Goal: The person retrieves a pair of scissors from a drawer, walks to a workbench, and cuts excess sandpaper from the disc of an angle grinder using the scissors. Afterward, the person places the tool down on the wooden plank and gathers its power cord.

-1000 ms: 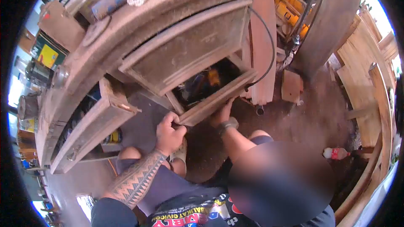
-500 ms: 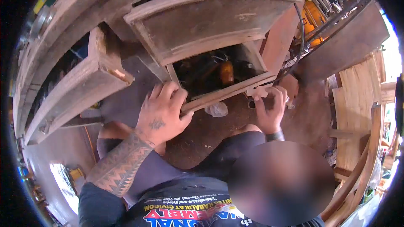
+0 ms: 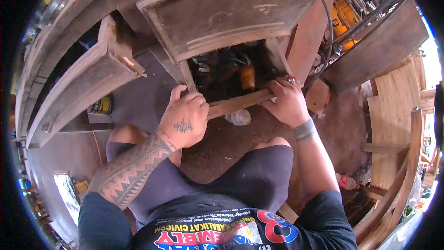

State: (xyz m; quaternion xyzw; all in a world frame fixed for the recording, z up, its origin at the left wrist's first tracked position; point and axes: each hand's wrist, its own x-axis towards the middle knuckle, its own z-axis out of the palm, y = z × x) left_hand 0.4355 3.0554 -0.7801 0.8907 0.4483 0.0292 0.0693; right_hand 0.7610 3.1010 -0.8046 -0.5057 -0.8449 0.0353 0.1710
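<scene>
Wooden box: I find the wooden box (image 3: 186, 75) open at the top, directly beyond and between both hands; its near board (image 3: 240, 104) is the part in contact.
Near board, long axis: it runs crosswise from one hand to the other, slanting, with the end at the right hand farther from the body.
Left hand: my left hand (image 3: 184, 119) is closed around the board's left end, at the box corner; the index finger stands slightly raised.
Right hand: my right hand (image 3: 287, 103) grasps the board toward its right end, fingers over the top edge, thumb on the near side.
Nearer hand: neither; I record contact on both sides.
Amber object: the amber object (image 3: 248, 78) lies inside the box, beyond the board, closer to the right hand than to the left; I cannot tell what it is.
Framed panel: the framed panel (image 3: 236, 18) sits past both hands, over the far part of the box.
Curved drawer: the curved drawer (image 3: 81, 95) stands outward from the left hand, apart from it.
Plastic bag: the plastic bag (image 3: 238, 117) is on the floor between the hands, seen just below the board.
</scene>
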